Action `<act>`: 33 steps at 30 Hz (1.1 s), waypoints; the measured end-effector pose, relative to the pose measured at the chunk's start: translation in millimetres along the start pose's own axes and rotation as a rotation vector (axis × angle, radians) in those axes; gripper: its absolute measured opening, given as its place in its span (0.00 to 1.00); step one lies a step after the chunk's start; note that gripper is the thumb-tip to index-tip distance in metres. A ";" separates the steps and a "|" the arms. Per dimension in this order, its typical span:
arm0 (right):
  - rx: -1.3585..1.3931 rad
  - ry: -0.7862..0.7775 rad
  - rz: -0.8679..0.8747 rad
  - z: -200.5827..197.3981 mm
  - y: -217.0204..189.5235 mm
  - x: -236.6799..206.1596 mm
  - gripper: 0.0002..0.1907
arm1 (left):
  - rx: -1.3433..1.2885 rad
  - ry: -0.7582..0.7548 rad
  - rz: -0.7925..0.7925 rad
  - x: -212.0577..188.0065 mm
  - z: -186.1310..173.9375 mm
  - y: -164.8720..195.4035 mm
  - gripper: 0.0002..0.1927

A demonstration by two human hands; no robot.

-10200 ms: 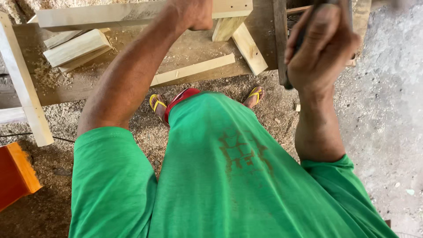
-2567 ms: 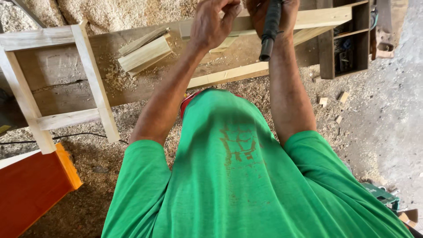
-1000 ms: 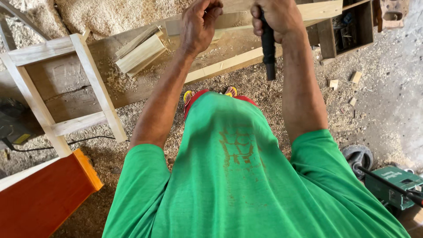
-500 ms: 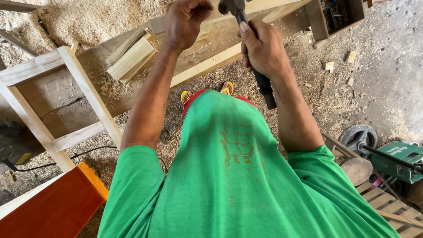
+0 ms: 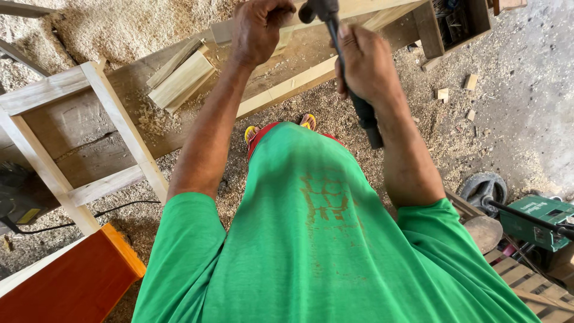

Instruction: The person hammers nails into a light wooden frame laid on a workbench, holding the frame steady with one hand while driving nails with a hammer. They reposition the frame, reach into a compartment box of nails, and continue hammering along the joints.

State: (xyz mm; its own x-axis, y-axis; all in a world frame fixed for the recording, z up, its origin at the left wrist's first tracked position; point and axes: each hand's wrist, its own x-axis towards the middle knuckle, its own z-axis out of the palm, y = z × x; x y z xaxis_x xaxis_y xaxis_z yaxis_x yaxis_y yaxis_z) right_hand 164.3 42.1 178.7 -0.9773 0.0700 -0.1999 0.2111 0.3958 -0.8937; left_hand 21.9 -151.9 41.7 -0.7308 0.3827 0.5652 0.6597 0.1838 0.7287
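At upper centre your left hand [image 5: 258, 30] and right hand [image 5: 366, 69] crowd the pale batten [image 5: 359, 9]. The wooden frame [image 5: 122, 128] blocks the left; stacked offcuts [image 5: 179, 81] lie between, with sawdust floor [image 5: 526, 90] open at the right.

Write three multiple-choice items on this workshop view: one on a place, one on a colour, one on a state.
1. Where does the stack of short wooden boards lie?
A. on the workbench, left of the left hand
B. on the orange panel
C. on the green machine

2. What colour is the shirt?
A. blue
B. green
C. white

3. What is the right hand doing?
A. hanging open
B. resting flat on the bench
C. gripping the black handle of a hammer

Answers:
1. A, the boards rest on the workbench left of the left hand.
2. B, the cloth is bright green.
3. C, its fingers wrap the handle of the hammer.
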 end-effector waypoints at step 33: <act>-0.274 0.190 -0.234 20.9 -17.3 -17.9 0.20 | 0.014 -0.091 -0.129 -5.3 6.9 -19.4 0.07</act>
State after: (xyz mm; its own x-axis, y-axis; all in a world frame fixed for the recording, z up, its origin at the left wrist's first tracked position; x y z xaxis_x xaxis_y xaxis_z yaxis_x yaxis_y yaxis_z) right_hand 178.5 14.8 189.4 -0.9895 0.1069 0.0972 -0.0046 0.6488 -0.7609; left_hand 14.1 -151.3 21.9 -0.7911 0.4359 0.4291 0.5641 0.2487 0.7873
